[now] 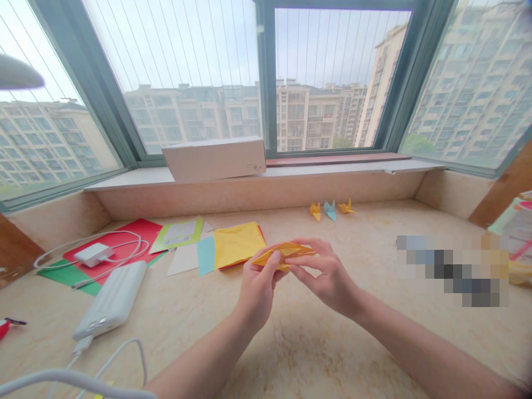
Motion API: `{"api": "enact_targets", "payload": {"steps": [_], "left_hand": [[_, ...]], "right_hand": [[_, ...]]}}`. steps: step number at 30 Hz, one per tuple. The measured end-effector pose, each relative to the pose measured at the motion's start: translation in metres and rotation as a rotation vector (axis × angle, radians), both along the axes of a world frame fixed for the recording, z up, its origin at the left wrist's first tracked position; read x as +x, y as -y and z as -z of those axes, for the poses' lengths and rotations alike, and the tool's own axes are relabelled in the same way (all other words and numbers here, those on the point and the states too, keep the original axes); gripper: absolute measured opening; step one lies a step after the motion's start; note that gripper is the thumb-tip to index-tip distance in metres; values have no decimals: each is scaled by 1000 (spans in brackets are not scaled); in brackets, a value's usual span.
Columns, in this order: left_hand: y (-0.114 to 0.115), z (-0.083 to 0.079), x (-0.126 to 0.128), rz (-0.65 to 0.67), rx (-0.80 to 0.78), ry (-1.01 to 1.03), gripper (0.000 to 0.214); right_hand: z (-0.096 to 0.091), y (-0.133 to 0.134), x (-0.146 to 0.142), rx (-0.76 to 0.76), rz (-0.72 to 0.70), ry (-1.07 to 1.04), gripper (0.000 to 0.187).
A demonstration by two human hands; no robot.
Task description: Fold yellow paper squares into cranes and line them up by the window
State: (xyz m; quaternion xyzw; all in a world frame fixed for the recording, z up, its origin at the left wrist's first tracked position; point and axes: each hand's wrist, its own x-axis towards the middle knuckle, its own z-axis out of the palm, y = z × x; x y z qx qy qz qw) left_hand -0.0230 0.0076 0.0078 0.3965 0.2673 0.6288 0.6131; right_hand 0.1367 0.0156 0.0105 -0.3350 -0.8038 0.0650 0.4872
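A folded piece of orange paper is held in the air above the marble sill, pinched from both sides. My left hand grips its left end between thumb and fingers. My right hand pinches its right part, fingers curled over the fold. Just behind the hands lies a stack of coloured paper sheets, yellow on top, with blue, white and red beneath. Three small folded paper cranes, two orange and one blue, stand further back near the wall.
A white power bank with a cable lies at the left, near a white charger on red and green sheets. A long white box rests on the window ledge. A blurred patch covers things at the right.
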Motion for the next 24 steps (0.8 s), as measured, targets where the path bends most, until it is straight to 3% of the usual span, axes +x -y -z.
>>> {"api": "enact_targets", "payload": {"steps": [9, 13, 18, 24], "left_hand": [[4, -1, 4, 80, 41, 66, 36], [7, -2, 6, 97, 49, 58, 49], [9, -3, 6, 127, 69, 60, 47], [9, -1, 4, 162, 94, 133, 51]], "right_hand": [[0, -1, 0, -175, -20, -219, 9], [2, -3, 4, -75, -12, -233, 15], [2, -3, 7, 108, 56, -23, 25], [-2, -4, 8, 33, 35, -54, 16]]}}
